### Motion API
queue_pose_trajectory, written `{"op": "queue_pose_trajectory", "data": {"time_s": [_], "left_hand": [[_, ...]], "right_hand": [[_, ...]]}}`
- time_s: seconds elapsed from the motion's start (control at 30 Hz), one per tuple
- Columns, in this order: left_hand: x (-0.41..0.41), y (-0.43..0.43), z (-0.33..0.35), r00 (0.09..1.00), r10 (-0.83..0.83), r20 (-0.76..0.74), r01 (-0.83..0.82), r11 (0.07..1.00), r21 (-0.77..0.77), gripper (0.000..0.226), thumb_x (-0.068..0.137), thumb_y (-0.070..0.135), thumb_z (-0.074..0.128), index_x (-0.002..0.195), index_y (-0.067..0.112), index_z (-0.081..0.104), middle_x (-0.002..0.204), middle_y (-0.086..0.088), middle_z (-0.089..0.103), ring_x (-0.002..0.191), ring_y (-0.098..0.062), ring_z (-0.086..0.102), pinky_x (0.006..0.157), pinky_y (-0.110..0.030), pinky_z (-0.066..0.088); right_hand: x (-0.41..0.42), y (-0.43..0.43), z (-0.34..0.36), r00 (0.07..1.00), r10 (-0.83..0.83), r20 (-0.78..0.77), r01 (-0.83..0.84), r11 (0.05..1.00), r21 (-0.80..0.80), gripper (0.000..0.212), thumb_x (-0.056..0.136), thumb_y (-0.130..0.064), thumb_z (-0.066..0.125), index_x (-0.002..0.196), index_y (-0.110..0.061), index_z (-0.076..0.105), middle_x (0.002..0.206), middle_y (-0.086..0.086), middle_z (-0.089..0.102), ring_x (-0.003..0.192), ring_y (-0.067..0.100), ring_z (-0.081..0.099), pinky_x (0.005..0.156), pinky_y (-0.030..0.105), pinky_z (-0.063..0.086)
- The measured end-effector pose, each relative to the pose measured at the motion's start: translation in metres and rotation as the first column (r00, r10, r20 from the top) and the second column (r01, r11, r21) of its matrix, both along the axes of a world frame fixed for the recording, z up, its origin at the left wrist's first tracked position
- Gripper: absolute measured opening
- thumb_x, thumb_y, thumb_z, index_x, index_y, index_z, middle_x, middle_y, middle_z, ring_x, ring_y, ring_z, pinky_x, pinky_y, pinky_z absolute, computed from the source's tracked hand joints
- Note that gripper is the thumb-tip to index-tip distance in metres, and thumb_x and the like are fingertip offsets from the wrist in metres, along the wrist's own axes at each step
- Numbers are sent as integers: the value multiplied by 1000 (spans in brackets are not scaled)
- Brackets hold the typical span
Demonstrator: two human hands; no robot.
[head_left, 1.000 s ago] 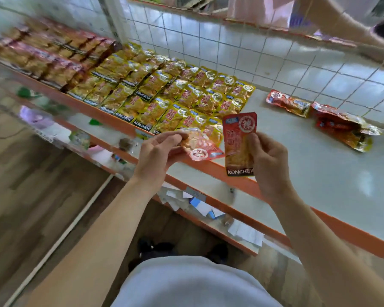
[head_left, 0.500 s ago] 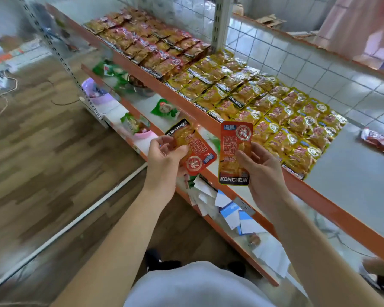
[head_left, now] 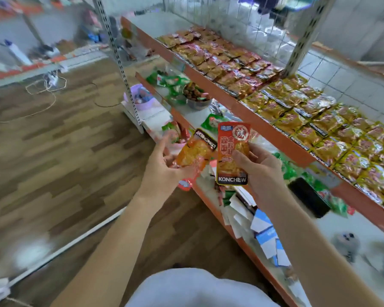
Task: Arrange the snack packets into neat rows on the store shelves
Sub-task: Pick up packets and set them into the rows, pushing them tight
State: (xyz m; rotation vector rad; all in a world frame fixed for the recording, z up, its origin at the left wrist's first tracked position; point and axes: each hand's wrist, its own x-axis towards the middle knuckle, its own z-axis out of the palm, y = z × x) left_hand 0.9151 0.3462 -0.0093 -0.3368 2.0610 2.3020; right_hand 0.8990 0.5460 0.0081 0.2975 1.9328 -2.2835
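Both hands are carrying their packets further left along the shelves than half a second ago, and the view is swinging with them, so more floor is showing. The left hand [head_left: 164,167] is reaching forward with its palm turned inward, pinching the lower end of the left packet [head_left: 195,151] between thumb and palm while its blurred fingers are spreading loosely behind it; that packet is tilting right with its brand strip uppermost. The right hand [head_left: 259,167] is gripping the right packet [head_left: 231,151] upright by its right edge, thumb pressing on the front and fingers curling behind, brand strip at the bottom. Both packets are hanging in the air in front of the lower shelf [head_left: 211,202], just beside each other; whether they are touching is unclear. Along the top shelf [head_left: 242,107], red packets [head_left: 226,63] are lying in rows toward its far left end and yellow packets [head_left: 319,120] are filling the near right part up to the front edge. Green packets [head_left: 173,85], a bowl [head_left: 196,97], paper slips [head_left: 248,216] and a black box [head_left: 308,199] are sitting on the lower shelf. A slotted post [head_left: 118,60] is standing at the shelves' left end, a cord [head_left: 44,91] is trailing over the wood floor [head_left: 53,151], and a tiled wall [head_left: 353,85] is running behind.
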Motion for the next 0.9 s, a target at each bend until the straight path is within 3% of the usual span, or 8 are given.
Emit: {"op": "queue_pose_trajectory", "data": {"time_s": [0.07,0.13,0.2,0.33,0.53,0.63,0.83,0.9], "left_hand": [[-4,-19,6,999,48,-23,-49,998,-40,75,63,-1,91,115,43,61,111,-2,71,92,-12,73,70,-29,59],[-7,-33,14,994,112,-8,-113,993,-30,61,65,-10,85,108,29,65,94,2,74,74,-3,71,58,-20,54],[-13,-44,15,987,160,30,-161,987,29,42,70,-11,80,102,14,69,88,-3,76,72,-11,71,62,-29,56],[-28,-51,17,982,169,84,-181,969,166,15,84,4,73,97,12,74,93,-7,77,81,-21,74,67,-35,58],[-75,-38,33,979,135,153,-162,970,182,21,94,21,68,115,14,68,103,-8,76,89,-24,75,68,-37,61],[-105,-33,41,984,27,176,-73,963,260,26,93,9,66,119,10,65,108,-13,75,94,-29,74,76,-41,61],[-161,-19,39,987,-48,153,20,984,177,14,82,3,74,95,7,75,118,-18,70,96,-30,73,76,-40,59],[-175,-13,38,988,-37,149,20,993,113,15,81,4,75,96,7,73,102,-14,75,87,-28,74,78,-42,58]], "right_hand": [[-4,-15,4,1000,18,6,-18,1000,-13,16,92,-10,67,105,-20,69,96,0,78,86,24,75,92,57,55],[-6,-28,8,999,31,21,-31,999,-14,25,90,-13,69,115,-15,67,99,2,77,88,26,75,92,58,55],[-9,-35,9,999,40,28,-40,999,-8,34,87,-17,72,120,-14,66,101,2,77,89,27,75,92,58,55],[-19,-41,10,996,84,33,-83,996,-24,45,73,-28,74,116,-18,67,103,2,77,93,28,74,94,58,53],[-56,-40,15,1000,16,14,-14,990,-139,36,80,-17,73,116,-17,67,107,6,76,97,29,73,91,52,55],[-80,-34,18,1000,-1,-5,1,992,-125,18,90,-10,67,108,-16,68,101,3,77,92,22,74,83,41,57],[-121,-12,25,998,-53,18,54,994,-92,15,96,-2,57,102,-10,69,91,-1,77,84,13,73,75,28,56],[-131,-6,27,997,-71,3,71,996,-55,14,96,-5,59,97,-12,70,89,-3,77,84,12,73,75,27,55]]}}
